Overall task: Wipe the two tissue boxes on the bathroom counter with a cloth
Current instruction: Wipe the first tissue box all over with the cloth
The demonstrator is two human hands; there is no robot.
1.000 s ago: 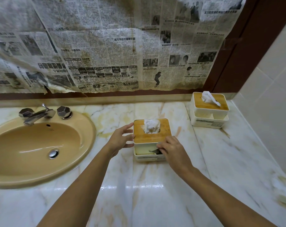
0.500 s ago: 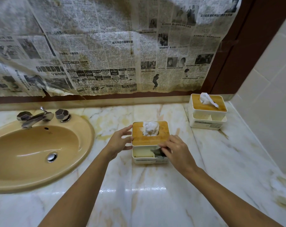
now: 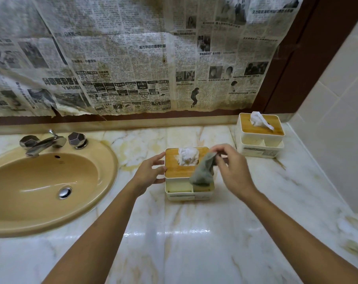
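Here, seen from above by a head-worn camera, a glossy marble worktop runs beneath a wall covered in old newspaper. A tan sink with a chrome tap is set into the worktop's left end.

The near tissue box stands about midway along the worktop, between the sink and the right edge. It is white, with a wooden lid, a tissue bunched up through the slot, and open compartments along its front. The far tissue box, of the same kind, sits in the back right corner, well apart from the first.

The left hand grips the near box's left side, fingers at the lid's edge and thumb lower on the wall. The right hand is raised over the box's right side and pinches the top of a grey-green cloth. The cloth dangles, its lower end draped over the lid's front right corner.

The step in hand looks like wiping this first box. A dangling cloth cleans poorly, so it would pay to gather it into a flat pad under the fingers. Strokes are best run along the lid and around the tissue, so the tissue is not snagged or pulled out. The left hand's brace matters, since the box could slide on the polished marble. The front compartments and side walls likely need attention too. The far box appears untouched, so roughly half the task remains.
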